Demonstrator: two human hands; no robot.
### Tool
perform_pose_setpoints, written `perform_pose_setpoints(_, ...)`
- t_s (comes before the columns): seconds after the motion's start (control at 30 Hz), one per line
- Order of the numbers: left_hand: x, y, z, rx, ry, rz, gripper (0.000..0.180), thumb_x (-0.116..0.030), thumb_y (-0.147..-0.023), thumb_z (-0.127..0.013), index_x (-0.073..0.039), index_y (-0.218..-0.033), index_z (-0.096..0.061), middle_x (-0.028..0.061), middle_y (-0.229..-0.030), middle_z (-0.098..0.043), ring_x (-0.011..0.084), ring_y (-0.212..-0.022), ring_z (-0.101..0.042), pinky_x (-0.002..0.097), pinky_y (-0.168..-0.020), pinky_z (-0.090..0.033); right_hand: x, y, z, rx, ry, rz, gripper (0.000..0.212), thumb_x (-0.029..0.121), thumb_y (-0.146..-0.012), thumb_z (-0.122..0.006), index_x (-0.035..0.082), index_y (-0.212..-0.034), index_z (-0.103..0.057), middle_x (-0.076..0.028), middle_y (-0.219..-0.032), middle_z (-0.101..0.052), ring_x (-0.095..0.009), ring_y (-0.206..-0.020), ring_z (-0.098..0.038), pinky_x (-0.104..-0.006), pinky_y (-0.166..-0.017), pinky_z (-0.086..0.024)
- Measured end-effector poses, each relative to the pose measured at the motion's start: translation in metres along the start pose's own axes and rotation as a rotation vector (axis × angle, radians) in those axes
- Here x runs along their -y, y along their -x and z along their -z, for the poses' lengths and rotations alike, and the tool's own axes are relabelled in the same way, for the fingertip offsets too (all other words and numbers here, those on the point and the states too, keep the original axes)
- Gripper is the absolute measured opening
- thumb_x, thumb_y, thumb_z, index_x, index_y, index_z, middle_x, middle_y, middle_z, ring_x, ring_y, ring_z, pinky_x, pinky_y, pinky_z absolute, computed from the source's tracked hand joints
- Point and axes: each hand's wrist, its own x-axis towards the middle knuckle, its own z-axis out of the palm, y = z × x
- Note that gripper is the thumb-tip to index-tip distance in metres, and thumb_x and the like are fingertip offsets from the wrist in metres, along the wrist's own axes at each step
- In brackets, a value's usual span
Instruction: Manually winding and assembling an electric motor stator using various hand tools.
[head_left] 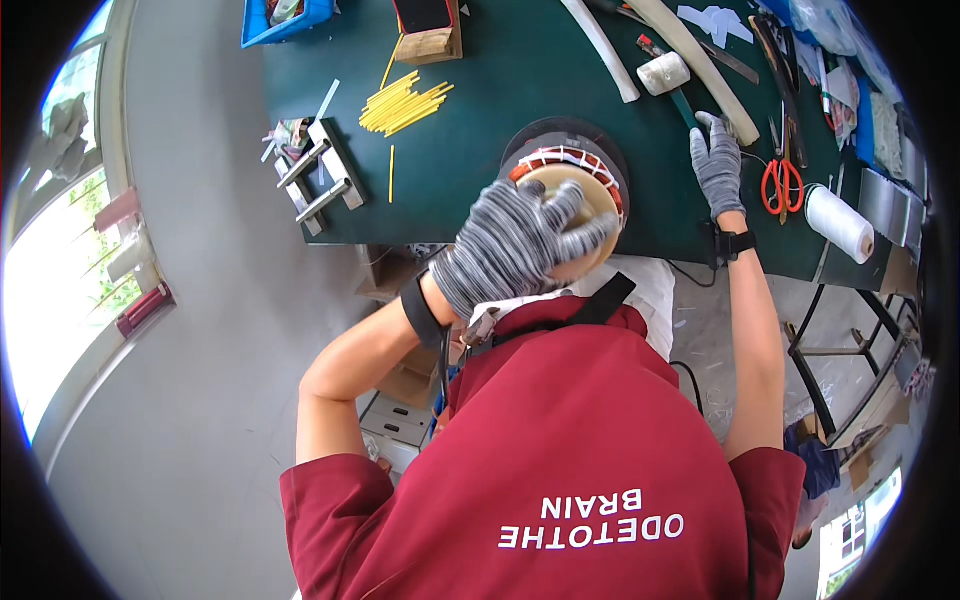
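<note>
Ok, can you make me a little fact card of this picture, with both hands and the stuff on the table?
Left hand: striped grey glove, fingers spread over a tan disc
Around the disc: red-orange ring with white lacing
Right hand: striped grey glove, beside the handle of a white-headed mallet; cannot tell if it grips
Table: dark green
On its left side: pile of thin yellow sticks
Right of the right hand: red-handled scissors and white thread spool
</note>
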Motion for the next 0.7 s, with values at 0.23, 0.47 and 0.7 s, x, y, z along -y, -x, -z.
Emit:
perform_pose_setpoints(0.23,0.014,0.025,0.057,-0.643,0.178,0.269,0.058,-0.033,-0.057,-0.080,-0.013,-0.107,-0.058,0.0115,-0.097,-0.057,0.0313,-0.086,-0.058,0.0395,-0.071,-0.051,-0.002,0.069,0.049,0.121,-0.143,-0.060,0.015,0.011,-0.084,-0.052,0.005,-0.096,-0.059,-0.013,-0.092,-0.059,-0.030,-0.088,-0.055,-0.0378,-0.080,-0.043)
perform_pose_setpoints(0.47,0.099,-0.057,0.009,-0.479,-0.085,0.312,0.045,-0.034,-0.072,-0.067,-0.005,-0.105,-0.055,0.0124,-0.087,-0.057,0.0285,-0.063,-0.057,0.0381,-0.056,-0.047,0.002,0.130,0.072,0.139,-0.165,-0.161,0.013,0.008,-0.084,-0.051,0.003,-0.093,-0.058,-0.012,-0.087,-0.057,-0.026,-0.083,-0.053,-0.0355,-0.078,-0.042)
perform_pose_setpoints(0.7,0.127,-0.060,-0.068,-0.257,0.028,0.494,0.066,-0.030,-0.066,-0.074,-0.019,-0.125,-0.046,0.0122,-0.116,-0.052,0.0314,-0.103,-0.054,0.0374,-0.090,-0.044,-0.006,0.147,0.082,0.172,-0.159,-0.217,0.013,0.007,-0.085,-0.050,0.003,-0.094,-0.058,-0.012,-0.088,-0.056,-0.025,-0.086,-0.052,-0.0358,-0.081,-0.041)
